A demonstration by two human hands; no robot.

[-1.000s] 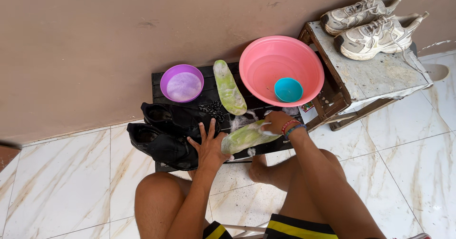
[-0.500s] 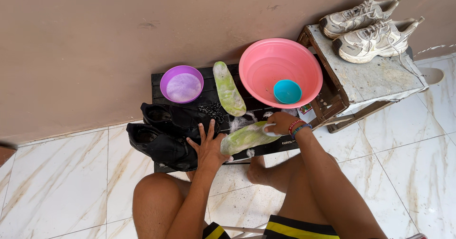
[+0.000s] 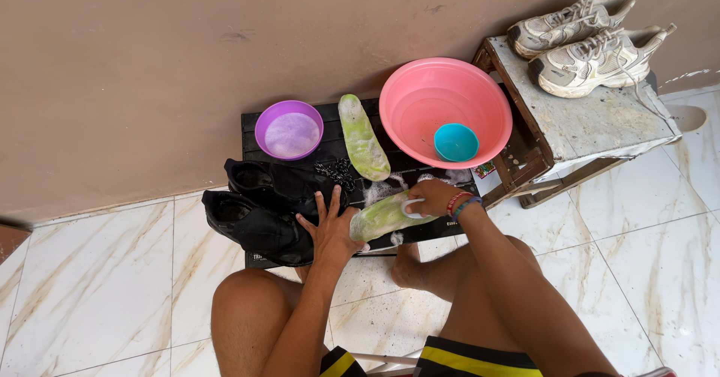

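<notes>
A soapy green insole (image 3: 379, 216) lies on a black crate (image 3: 250, 122) on the floor. My left hand (image 3: 330, 227) presses on its near end with fingers spread. My right hand (image 3: 424, 197) grips a small white brush against the insole's far end. A second green insole (image 3: 362, 138) lies farther back on the crate. Two black shoes (image 3: 262, 206) sit at the crate's left side, touching my left hand.
A purple bowl (image 3: 289, 129) of soapy water stands at the back left. A pink basin (image 3: 409, 85) holds a small teal bowl (image 3: 456, 142). Two white sneakers (image 3: 592, 43) rest on a worn wooden stool (image 3: 600, 126) at the right. The floor is marble tile, with a brown wall behind.
My right hand has slid the brush a little toward me along the insole. My left hand stays in place.
</notes>
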